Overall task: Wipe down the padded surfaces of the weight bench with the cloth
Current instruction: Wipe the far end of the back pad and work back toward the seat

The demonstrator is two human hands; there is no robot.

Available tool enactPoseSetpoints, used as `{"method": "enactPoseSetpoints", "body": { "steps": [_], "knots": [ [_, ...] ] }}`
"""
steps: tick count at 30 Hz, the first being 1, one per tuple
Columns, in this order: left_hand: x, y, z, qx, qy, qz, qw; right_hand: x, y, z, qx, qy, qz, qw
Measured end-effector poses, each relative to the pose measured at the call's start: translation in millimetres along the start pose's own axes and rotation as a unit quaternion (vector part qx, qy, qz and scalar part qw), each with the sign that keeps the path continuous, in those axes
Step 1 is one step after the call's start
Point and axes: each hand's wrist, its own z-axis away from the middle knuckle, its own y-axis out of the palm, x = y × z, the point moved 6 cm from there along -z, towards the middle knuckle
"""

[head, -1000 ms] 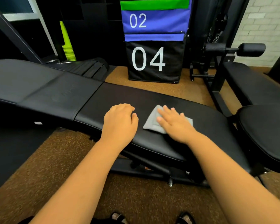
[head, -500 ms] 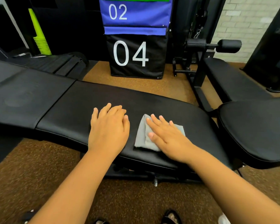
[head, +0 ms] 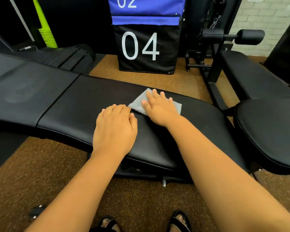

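The grey cloth (head: 139,102) lies flat on the black padded surface of the weight bench (head: 77,104), toward the pad's far edge. The right hand (head: 159,108) lies palm-down on top of the cloth with its fingers spread and extended, covering the cloth's middle, so only its left portion and right corner show. The left hand (head: 115,129) rests on the bare pad just beside the cloth, on the side nearer the person, its fingers loosely curled together and its fingertips close to the cloth's near-left corner; it grips nothing.

Beyond the bench, straight past the cloth, stands a stack of soft boxes: the black box (head: 146,47) at the bottom bears a large white "04", and the blue box (head: 146,5) above it carries "02" (its top is cut off by the frame). No other writing is legible; a faint round mark shows on the adjoining pad section (head: 20,92) left of the cloth, but it cannot be read.

Left of the black box, a stack of lime-green cones (head: 45,30) stands against a dark wall. Right of the box is a second bench (head: 268,131) with a padded roller (head: 249,36) on a black frame. The floor (head: 40,173) under the weight bench is brown and speckled.
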Motion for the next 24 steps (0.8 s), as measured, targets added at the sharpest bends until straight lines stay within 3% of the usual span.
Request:
{"method": "enactPoseSetpoints", "body": {
  "steps": [5,10,13,19,24],
  "knots": [
    [2,-1,0,-0.003,0.002,0.0,1.0,-14,-5,18,0.014,-0.062,-0.005,0.998],
    [-1,-3,1,-0.006,0.0,0.006,1.0,-80,-15,11,0.01,0.065,-0.017,0.998],
    [0,-5,3,-0.026,-0.015,0.027,0.999,-74,-12,2,-0.002,0.118,0.0,0.993],
    [0,-4,2,-0.032,-0.021,0.027,0.999,23,0,-6,-0.003,-0.008,0.001,1.0],
    [1,-5,4,-0.044,-0.015,0.034,0.998,-7,-7,-3,0.016,-0.056,0.004,0.998]
  ]
}}
